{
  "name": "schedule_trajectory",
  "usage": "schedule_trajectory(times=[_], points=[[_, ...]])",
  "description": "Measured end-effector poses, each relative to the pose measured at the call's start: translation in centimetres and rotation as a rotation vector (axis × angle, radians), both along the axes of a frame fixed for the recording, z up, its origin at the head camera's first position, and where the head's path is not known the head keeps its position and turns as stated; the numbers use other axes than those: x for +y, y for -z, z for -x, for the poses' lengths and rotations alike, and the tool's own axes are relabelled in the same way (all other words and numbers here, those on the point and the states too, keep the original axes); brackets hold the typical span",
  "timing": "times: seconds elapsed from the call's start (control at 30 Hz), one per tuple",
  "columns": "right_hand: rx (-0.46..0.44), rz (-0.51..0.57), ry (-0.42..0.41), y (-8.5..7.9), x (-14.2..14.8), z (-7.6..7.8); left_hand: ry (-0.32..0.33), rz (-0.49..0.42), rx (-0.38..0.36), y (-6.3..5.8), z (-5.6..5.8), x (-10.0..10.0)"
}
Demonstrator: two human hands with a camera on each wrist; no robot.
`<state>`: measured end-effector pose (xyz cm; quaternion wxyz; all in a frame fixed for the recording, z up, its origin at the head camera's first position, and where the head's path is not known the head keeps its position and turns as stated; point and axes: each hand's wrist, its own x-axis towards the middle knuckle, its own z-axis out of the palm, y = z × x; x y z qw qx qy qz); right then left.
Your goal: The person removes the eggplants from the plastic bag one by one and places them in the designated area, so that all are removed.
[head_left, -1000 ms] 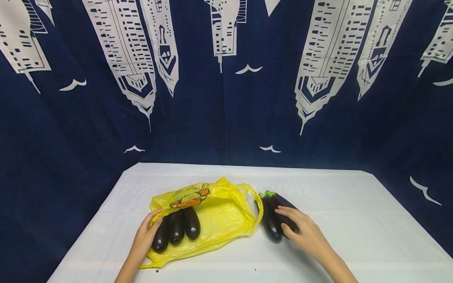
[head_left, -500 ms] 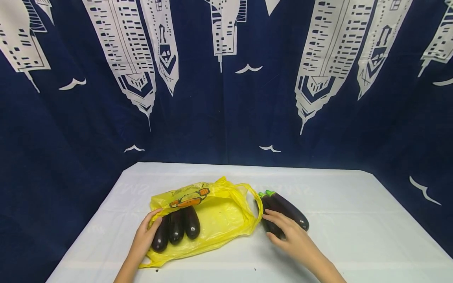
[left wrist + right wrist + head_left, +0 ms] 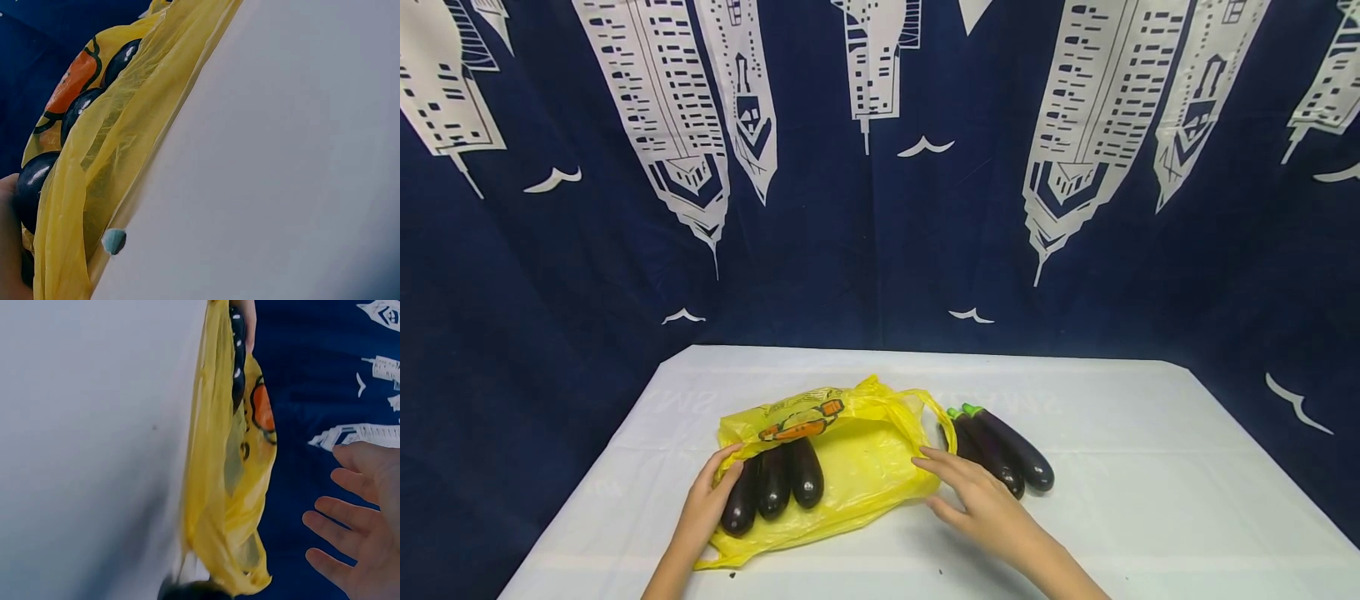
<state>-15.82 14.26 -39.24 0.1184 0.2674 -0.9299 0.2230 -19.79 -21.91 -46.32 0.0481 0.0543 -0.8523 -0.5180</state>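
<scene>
A yellow plastic bag (image 3: 868, 467) with an orange and black print lies with its mouth wide open. Three dark eggplants (image 3: 774, 485) rest side by side in its left part, blunt ends toward the person. My left hand (image 3: 706, 493) grips the bag's left edge, thumb beside the leftmost eggplant; in the left wrist view that eggplant (image 3: 34, 187) partly hides the hand. Spread and holding nothing, my right hand (image 3: 981, 504) hovers at the bag's right edge, its fingertips overlapping the yellow plastic. Beyond it lie more eggplants (image 3: 1018, 450) with green stems, partly covered by the hand.
A white-covered table (image 3: 1150, 483) bears everything. Behind it hangs a dark blue curtain (image 3: 880, 250) printed with white buildings and birds. The bag's loop handle (image 3: 950, 425) reaches to the loose eggplants. A dark crumb (image 3: 733, 575) lies near the front edge.
My right hand has moved left, off the loose eggplants to the bag's right side, uncovering more of them; they have shifted slightly. My left hand and the bag stay put.
</scene>
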Motion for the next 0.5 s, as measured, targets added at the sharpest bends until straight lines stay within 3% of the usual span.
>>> schedule_trajectory(times=[0.5], points=[[-0.021,0.006,-0.064,-1.0,-3.3,0.8,0.006,-0.007,-0.003,-0.1,0.0,0.0]])
